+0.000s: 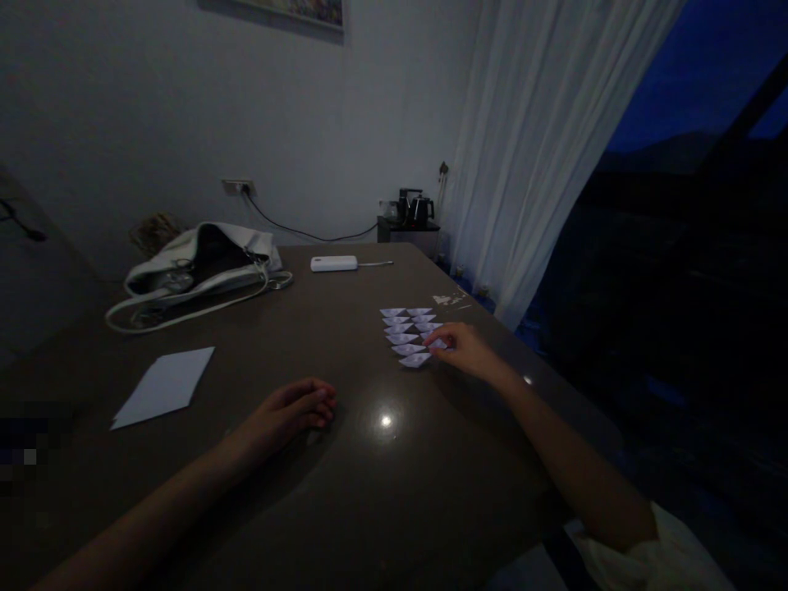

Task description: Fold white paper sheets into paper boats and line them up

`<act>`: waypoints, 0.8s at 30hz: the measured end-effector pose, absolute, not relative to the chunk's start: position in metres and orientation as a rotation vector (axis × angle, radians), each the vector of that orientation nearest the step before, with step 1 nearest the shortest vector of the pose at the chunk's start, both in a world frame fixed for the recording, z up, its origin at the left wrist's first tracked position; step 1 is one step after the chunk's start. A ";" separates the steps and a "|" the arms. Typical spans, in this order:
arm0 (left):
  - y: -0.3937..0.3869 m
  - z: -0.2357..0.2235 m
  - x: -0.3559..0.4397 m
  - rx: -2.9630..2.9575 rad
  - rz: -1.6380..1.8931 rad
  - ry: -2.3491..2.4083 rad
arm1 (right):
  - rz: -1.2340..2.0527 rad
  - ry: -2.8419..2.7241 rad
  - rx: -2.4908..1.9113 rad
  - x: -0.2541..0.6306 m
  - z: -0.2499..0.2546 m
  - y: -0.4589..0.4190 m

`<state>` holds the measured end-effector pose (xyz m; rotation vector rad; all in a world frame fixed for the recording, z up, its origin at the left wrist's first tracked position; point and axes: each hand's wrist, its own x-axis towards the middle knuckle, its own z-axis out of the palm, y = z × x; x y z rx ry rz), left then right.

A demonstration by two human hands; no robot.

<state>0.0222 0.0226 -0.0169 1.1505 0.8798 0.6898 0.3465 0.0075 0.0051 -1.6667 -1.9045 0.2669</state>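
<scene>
Small folded paper boats (400, 339) stand in two columns on the dark table (345, 509), right of centre. Over the right column, my right hand (463, 348) pinches one paper boat (438, 344) between thumb and fingertips, and its fingers partly cover that boat. My left hand (301, 406) rests on the table to the left of the boats, its fingers loosely curled together with nothing visible in them. Farther left lies a stack of white paper sheets (166, 386).
A white handbag (209, 254) with a looped strap sits at the back left. A white power bank (333, 263) with a short cable lies near the far edge. White scraps (449, 300) lie beyond the boats. A black kettle (421, 211) stands on a cabinet behind the table.
</scene>
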 end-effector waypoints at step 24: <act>0.021 -0.014 0.023 1.144 0.689 0.879 | 0.063 -2.156 -1.563 0.340 0.009 0.002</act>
